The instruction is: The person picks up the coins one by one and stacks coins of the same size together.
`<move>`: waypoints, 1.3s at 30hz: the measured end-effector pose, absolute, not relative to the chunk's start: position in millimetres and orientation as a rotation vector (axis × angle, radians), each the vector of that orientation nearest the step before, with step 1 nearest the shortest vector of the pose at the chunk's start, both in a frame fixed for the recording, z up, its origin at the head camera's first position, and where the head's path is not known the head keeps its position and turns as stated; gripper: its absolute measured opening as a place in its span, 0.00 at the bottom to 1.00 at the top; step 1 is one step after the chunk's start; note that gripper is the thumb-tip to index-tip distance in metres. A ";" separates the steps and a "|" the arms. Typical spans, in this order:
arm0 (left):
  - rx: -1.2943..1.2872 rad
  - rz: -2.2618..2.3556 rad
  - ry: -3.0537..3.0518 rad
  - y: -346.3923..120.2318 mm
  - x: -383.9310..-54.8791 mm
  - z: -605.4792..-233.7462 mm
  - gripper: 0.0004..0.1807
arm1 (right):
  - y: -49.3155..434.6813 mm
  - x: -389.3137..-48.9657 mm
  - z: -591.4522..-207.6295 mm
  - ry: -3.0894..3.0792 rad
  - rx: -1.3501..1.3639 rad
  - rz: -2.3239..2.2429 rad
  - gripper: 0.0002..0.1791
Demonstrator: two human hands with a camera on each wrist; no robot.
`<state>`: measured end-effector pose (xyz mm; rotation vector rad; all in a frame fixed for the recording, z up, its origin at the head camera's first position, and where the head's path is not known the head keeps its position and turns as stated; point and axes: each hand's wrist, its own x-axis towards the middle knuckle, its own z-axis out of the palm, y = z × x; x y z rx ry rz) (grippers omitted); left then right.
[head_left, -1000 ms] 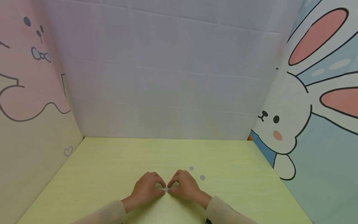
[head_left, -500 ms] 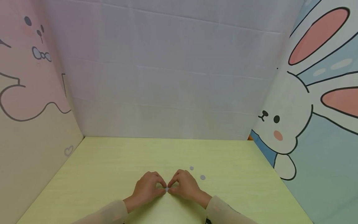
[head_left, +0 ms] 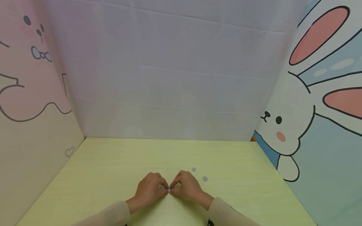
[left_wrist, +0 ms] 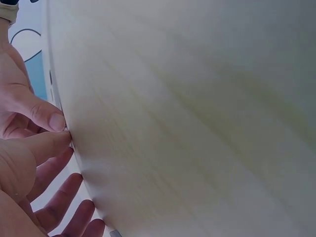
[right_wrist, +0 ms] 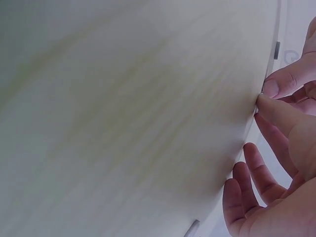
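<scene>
The left hand (head_left: pixel 150 187) and right hand (head_left: pixel 187 188) mostly hide the small pale disc (head_left: pixel 169 190) between them; dark marks (head_left: pixel 236 211) on the right sleeve (head_left: pixel 222 212) are too small to read

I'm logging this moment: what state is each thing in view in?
Left hand: curled, pinching the grey piece
Right hand: curled, pinching its other side
Grey piece: mostly hidden between the fingertips
Farther grey disc: lying flat, untouched
Nearer grey disc: lying flat, untouched
White backdrop: upright, creased

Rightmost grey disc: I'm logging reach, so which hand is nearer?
The right hand, just left of the disc; the left hand is farther left, beyond the right one.
</scene>
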<state>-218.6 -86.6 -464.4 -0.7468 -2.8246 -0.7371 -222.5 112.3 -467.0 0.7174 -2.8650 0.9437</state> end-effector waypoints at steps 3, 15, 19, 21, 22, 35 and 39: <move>-0.751 -0.732 -2.826 -86.4 -218.7 -464.1 0.04 | 112.7 -222.6 -466.8 -2.862 0.725 0.936 0.02; -0.758 -0.746 -2.809 -85.3 -220.6 -468.9 0.04 | 114.5 -226.4 -467.7 -2.886 0.773 0.917 0.03; -0.750 -0.765 -2.802 -85.8 -220.7 -470.9 0.05 | 121.3 -226.8 -465.3 -2.896 0.795 0.912 0.05; -0.743 -0.765 -2.805 -86.1 -221.0 -471.8 0.05 | 126.9 -227.2 -464.4 -2.893 0.775 0.905 0.05; -0.743 -0.768 -2.807 -86.3 -221.2 -472.5 0.05 | 130.0 -227.3 -463.7 -2.891 0.761 0.904 0.05; -0.723 -0.773 -2.802 -87.4 -220.3 -475.2 0.05 | 181.9 -221.8 -447.5 -2.868 0.669 0.955 0.09; -0.726 -0.766 -2.792 -87.9 -220.0 -475.2 0.05 | 194.3 -218.4 -447.7 -2.897 0.650 0.946 0.10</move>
